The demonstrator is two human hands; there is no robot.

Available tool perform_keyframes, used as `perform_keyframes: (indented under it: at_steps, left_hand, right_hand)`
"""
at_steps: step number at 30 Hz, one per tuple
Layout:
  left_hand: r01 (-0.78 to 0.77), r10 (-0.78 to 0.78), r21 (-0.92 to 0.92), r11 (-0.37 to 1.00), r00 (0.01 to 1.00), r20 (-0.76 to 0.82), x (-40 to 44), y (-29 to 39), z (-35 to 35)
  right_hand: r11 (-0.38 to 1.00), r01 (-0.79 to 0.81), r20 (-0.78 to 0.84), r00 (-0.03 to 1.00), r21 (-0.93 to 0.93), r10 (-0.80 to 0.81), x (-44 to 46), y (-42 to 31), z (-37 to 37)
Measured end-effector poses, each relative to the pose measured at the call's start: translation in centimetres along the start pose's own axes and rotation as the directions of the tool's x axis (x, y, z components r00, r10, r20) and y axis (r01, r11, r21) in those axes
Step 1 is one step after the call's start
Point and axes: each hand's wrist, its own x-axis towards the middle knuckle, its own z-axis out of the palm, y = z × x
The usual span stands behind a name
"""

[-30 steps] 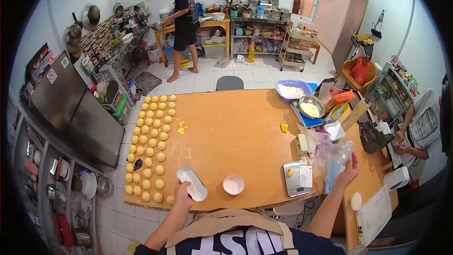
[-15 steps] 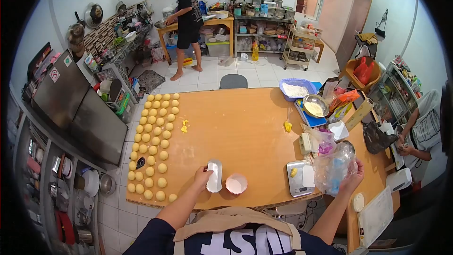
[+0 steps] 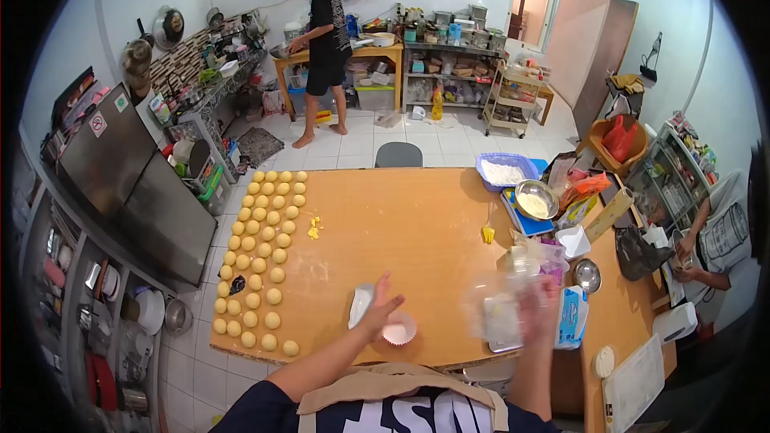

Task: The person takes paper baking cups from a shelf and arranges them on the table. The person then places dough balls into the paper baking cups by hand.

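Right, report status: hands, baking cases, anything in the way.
Left hand open, fingers spread, by white case and pink case. Right hand blurred, holding clear plastic bag. Bag partly veils scale.

A grey fridge (image 3: pixel 164 212) with two stickers (image 3: pixel 98 123) stands at left, and a dark mat (image 3: pixel 258 149) lies on the tiled floor (image 3: pixel 361 146) beyond it. At the back a person (image 3: pixel 326 52) in black stands left of a loaded metal shelf (image 3: pixel 453 49), with a yellow bottle (image 3: pixel 437 104) on the floor before it and a trolley (image 3: pixel 513 99) near its right end. On the right, a red bag (image 3: pixel 619 140) sits in a brown basket (image 3: pixel 598 150) beside a cabinet (image 3: pixel 664 164), near a second person (image 3: pixel 726 216) in a light top.
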Motion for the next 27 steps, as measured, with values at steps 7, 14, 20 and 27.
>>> perform_keyframes:
  at_steps: [7,14,20,27]
  left_hand:
    - [0.092,-0.059,-0.297,0.951,0.991,0.119,-2.0,-0.9,2.0]
    - [-0.137,0.003,-0.729,0.671,0.983,-0.182,-3.4,2.3,-5.7]
    - [-0.256,0.243,-0.305,0.917,0.967,-0.081,-8.6,1.8,-0.8]
    - [-0.122,0.226,-0.600,0.790,0.969,0.100,-12.4,1.1,-8.8]
  right_hand:
    - [0.621,0.447,0.632,0.768,-0.644,0.103,-7.2,14.1,8.3]
    - [0.658,0.483,0.708,0.697,-0.578,0.110,-7.8,9.9,11.1]
    - [0.623,0.729,0.891,0.441,-0.283,-0.111,-11.4,13.3,13.9]
    - [0.792,0.467,0.894,0.395,-0.394,0.211,-14.2,13.4,20.7]
